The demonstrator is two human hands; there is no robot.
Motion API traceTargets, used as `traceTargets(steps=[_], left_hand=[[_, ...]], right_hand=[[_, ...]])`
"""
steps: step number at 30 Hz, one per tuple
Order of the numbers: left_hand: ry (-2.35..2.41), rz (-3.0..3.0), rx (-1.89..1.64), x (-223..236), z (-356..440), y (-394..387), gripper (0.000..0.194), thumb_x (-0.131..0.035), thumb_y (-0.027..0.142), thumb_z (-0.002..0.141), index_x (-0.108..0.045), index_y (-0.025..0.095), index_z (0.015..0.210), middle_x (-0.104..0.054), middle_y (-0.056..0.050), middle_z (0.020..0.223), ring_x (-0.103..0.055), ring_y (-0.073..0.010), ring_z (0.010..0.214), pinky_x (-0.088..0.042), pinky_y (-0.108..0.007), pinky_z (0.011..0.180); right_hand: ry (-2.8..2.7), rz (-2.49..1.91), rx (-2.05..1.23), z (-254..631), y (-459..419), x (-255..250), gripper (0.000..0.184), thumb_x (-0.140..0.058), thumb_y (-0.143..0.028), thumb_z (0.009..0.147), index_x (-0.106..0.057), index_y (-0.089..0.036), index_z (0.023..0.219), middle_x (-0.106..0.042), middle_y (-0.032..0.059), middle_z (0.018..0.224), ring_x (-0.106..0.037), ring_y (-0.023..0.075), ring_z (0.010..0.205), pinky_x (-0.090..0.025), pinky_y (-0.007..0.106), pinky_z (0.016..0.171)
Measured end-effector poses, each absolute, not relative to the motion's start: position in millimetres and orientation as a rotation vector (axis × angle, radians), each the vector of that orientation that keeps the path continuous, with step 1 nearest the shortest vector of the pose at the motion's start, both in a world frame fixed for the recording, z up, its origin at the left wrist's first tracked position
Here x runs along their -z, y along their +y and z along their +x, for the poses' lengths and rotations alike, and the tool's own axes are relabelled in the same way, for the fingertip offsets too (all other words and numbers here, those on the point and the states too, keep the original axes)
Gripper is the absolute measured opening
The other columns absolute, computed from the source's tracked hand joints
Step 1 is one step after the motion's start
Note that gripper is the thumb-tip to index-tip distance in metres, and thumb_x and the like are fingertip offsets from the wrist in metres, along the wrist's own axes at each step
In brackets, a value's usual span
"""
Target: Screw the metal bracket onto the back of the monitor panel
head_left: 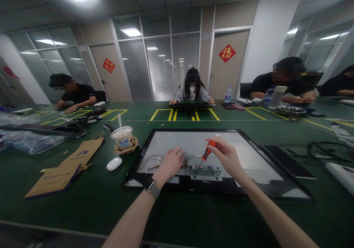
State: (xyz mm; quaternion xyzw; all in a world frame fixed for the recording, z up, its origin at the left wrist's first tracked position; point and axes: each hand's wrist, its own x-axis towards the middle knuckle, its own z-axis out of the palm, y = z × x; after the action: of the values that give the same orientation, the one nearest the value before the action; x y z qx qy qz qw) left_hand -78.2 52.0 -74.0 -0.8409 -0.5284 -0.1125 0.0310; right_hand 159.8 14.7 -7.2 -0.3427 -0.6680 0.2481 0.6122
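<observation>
A flat display panel (235, 144) with a black frame lies back side up on the green table before me. On its near middle sits a metal bracket (206, 171) with a small circuit board (203, 166). My right hand (225, 154) grips an orange and black screwdriver (206, 152), tilted, its tip down at the board. Whether the tip sits in a screw is too small to tell. My left hand (171, 163) lies flat with fingers stretched out, just left of the bracket. Thin wires (149, 161) run on the panel to its left.
Left of the panel are a drink cup (123, 137) with a straw, a white mouse (114, 163) and a brown paper bag (69, 165). A black slab-like device (287, 161) and cables (326, 148) lie to the right. Across the table, a person (191, 87) holds another panel (192, 104).
</observation>
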Motion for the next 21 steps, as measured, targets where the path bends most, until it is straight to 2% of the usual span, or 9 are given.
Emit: traceTargets(steps=[5, 7, 10, 14, 16, 21], left_hand=[[-1.611, -2.592, 0.326, 72.7, -78.3, 51.0, 0.039, -0.034, 0.026, 0.103, -0.05, 0.02, 0.138, -0.051, -0.011, 0.146, -0.048, -0.025, 0.134, -0.037, -0.046, 0.112], [-1.607, -2.591, 0.325, 73.4, -78.6, 51.3, 0.039, -0.034, 0.025, 0.102, -0.05, 0.021, 0.138, -0.051, -0.011, 0.146, -0.048, -0.0249, 0.134, -0.037, -0.046, 0.112], [-1.622, -2.593, 0.332, 75.0, -78.8, 52.4, 0.038, -0.036, 0.026, 0.102, -0.05, 0.022, 0.137, -0.05, -0.011, 0.146, -0.047, -0.0252, 0.135, -0.037, -0.047, 0.112], [-1.63, -2.59, 0.339, 75.6, -78.6, 52.8, 0.039, -0.035, 0.027, 0.102, -0.05, 0.022, 0.138, -0.051, -0.01, 0.146, -0.047, -0.0253, 0.135, -0.037, -0.047, 0.113], [-1.626, -2.588, 0.336, 75.0, -78.3, 52.4, 0.039, -0.035, 0.027, 0.102, -0.05, 0.022, 0.138, -0.05, -0.009, 0.146, -0.048, -0.0249, 0.134, -0.037, -0.046, 0.112], [-1.626, -2.589, 0.307, 73.6, -77.9, 51.9, 0.039, -0.035, 0.026, 0.102, -0.049, 0.021, 0.138, -0.051, -0.009, 0.147, -0.048, -0.0241, 0.134, -0.036, -0.044, 0.113]], right_hand=[[-1.572, -0.761, -0.675, 162.0, 10.9, 4.0, 0.028, -0.053, -0.038, 0.094, -0.074, -0.028, 0.109, -0.073, 0.006, 0.112, -0.068, 0.0256, 0.104, -0.051, 0.043, 0.096], [-1.568, -0.743, -0.762, 162.9, 10.6, 4.2, 0.03, -0.053, -0.037, 0.095, -0.072, -0.027, 0.116, -0.075, 0.0061, 0.11, -0.068, 0.0256, 0.105, -0.05, 0.045, 0.098], [-1.567, -0.738, -0.784, 162.9, 10.6, 3.9, 0.03, -0.059, -0.039, 0.092, -0.072, -0.026, 0.116, -0.076, 0.0063, 0.1, -0.07, 0.0245, 0.097, -0.055, 0.042, 0.091], [-1.559, -0.722, -0.702, 160.4, 10.0, 1.1, 0.021, -0.072, -0.041, 0.082, -0.077, -0.024, 0.095, -0.069, 0.0051, 0.089, -0.068, 0.021, 0.079, -0.058, 0.035, 0.074], [-1.561, -0.707, -0.686, 158.9, 9.2, -0.7, 0.021, -0.071, -0.042, 0.083, -0.077, -0.024, 0.092, -0.066, 0.0046, 0.087, -0.066, 0.0204, 0.079, -0.057, 0.034, 0.071], [-1.576, -0.702, -0.694, 157.4, 7.4, -3.0, 0.025, -0.062, -0.044, 0.09, -0.077, -0.026, 0.1, -0.066, 0.0062, 0.098, -0.065, 0.0208, 0.088, -0.056, 0.033, 0.074]])
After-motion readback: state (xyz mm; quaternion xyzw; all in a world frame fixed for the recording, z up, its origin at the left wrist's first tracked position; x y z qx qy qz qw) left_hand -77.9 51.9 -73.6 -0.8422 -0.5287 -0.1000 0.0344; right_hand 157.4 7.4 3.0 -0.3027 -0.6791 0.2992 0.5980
